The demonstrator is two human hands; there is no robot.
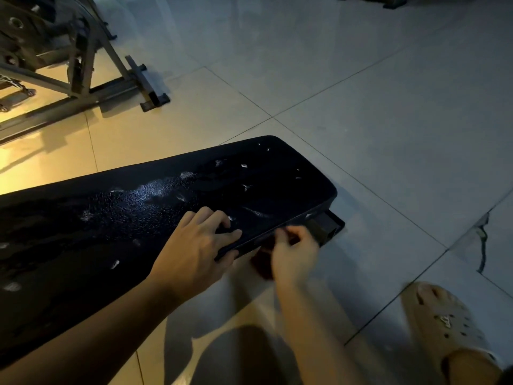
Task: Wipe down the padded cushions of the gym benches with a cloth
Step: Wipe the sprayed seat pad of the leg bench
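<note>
Dark red cloth [262,263], gripped by the right hand [294,254], lies against the near side edge of the black cushion [166,207], just beside the left hand [194,245] clasping that same edge.

Single head-worn cam only, wide-angle. Pointed forward and steeply down, sitting close over the near long edge of the bench cushion [155,207], toward its right end. Tiled floor [361,107] past the far edge, machine frame [83,65] way off in the top-left corner.
</note>
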